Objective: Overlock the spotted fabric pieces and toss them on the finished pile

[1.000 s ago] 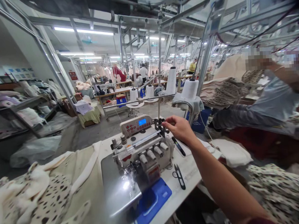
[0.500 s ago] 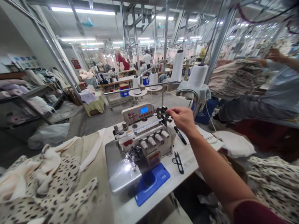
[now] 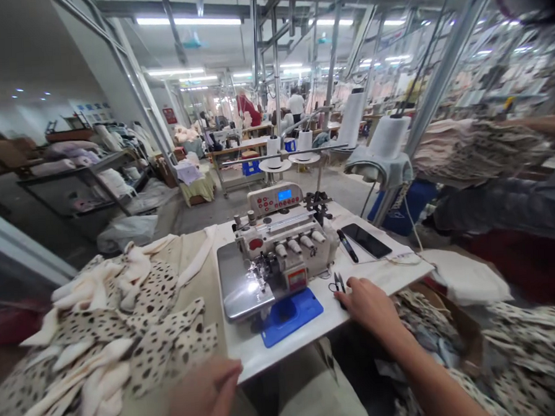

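My right hand (image 3: 370,307) is at the front right of the white machine table (image 3: 262,365). Its fingers close over the handle end of black thread snips (image 3: 339,283), whose blades point away from me. My left hand (image 3: 201,395) is low in the view, near the table's front left corner beside spotted fabric (image 3: 160,332). Motion smears it, so its fingers are unclear. Between and beyond the hands stands an overlock sewing machine (image 3: 283,239) with its lamp lit and a blue plate (image 3: 295,316) at its front.
A black phone (image 3: 366,240) and a dark pen-like tool (image 3: 348,246) lie right of the machine. Thread cones (image 3: 389,137) stand behind. Spotted cloth (image 3: 531,350) is heaped at lower right. A blurred co-worker's arm (image 3: 534,126) shows beside a stack of cloth (image 3: 479,148).
My right hand has left the thread fittings at the machine's back right and come down to the thread snips. My left hand has entered the view. The phone is now uncovered.
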`<state>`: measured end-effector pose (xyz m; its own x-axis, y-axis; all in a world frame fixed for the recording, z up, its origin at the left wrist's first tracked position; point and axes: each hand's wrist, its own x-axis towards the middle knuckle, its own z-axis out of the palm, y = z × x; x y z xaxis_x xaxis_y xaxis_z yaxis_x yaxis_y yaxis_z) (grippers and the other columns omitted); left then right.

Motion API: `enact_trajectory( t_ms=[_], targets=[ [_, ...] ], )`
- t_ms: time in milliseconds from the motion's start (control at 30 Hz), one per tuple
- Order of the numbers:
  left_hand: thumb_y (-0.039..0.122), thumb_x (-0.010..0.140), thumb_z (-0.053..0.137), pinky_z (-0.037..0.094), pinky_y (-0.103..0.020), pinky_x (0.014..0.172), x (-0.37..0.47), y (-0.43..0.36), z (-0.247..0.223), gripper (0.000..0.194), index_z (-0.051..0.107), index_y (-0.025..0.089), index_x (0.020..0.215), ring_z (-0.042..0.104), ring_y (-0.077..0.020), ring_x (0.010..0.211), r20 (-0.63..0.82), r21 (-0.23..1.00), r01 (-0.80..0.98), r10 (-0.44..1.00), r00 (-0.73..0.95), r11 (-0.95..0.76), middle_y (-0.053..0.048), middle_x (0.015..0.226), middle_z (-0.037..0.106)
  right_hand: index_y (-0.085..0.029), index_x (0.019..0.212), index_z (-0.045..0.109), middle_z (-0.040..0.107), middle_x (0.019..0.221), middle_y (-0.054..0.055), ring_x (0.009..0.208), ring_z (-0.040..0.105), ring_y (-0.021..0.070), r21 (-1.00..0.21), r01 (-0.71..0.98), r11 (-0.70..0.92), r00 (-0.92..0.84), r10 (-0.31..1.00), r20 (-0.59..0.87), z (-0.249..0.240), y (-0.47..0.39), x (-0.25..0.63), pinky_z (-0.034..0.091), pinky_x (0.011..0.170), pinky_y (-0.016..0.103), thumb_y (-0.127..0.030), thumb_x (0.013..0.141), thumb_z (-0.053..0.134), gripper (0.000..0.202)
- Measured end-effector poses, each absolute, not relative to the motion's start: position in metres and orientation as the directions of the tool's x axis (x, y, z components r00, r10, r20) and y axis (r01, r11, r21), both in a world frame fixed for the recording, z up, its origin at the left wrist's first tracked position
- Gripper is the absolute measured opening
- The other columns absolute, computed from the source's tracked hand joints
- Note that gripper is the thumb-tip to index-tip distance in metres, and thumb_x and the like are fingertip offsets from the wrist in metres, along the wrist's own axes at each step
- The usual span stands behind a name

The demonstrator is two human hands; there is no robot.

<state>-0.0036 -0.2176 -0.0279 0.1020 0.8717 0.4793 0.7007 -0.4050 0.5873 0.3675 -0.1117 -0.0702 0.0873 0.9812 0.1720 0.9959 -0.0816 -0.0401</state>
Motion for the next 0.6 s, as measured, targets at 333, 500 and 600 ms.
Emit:
enact_trajectory(
  t_ms=[333,500,600],
  targets=[
    [0.022,0.088,0.060,0.061,-0.030,0.077,0.008,-0.220,-0.023,0.017,0.073,0.028,0.097,0.073,-0.0203,0.083,0.503,0.637,0.615,0.855,0.125,-0.464,-0.003,0.091,0.076,-0.011,0.084,0.071,0.069,0.082,0.017,0.075,0.071,0.0288,0.087,0.995,-0.058,0.038,0.976,0.214,-0.085,-0.107,0.360,0.041,0.060,0.032,-0.020,0.095,0.053,0.023],
    [0.022,0.088,0.061,0.061,-0.030,0.076,0.001,-0.234,-0.033,0.018,0.074,0.030,0.097,0.074,-0.0212,0.084,0.443,0.667,0.632,0.892,0.090,-0.395,-0.002,0.092,0.077,-0.012,0.082,0.069,0.068,0.081,0.017,0.073,0.069,0.0296,0.105,0.993,-0.051,0.025,0.971,0.237,-0.092,-0.107,0.363,0.039,0.059,0.034,-0.024,0.099,0.046,0.031],
    [0.023,0.089,0.060,0.061,-0.029,0.073,-0.004,-0.233,-0.033,0.017,0.074,0.029,0.096,0.074,-0.0203,0.081,0.449,0.664,0.648,0.892,0.053,-0.373,-0.002,0.090,0.076,-0.013,0.081,0.067,0.067,0.080,0.015,0.070,0.067,0.0255,0.108,0.993,-0.052,0.021,0.962,0.273,-0.097,-0.107,0.367,0.037,0.058,0.033,-0.028,0.100,0.046,0.033]
  ],
)
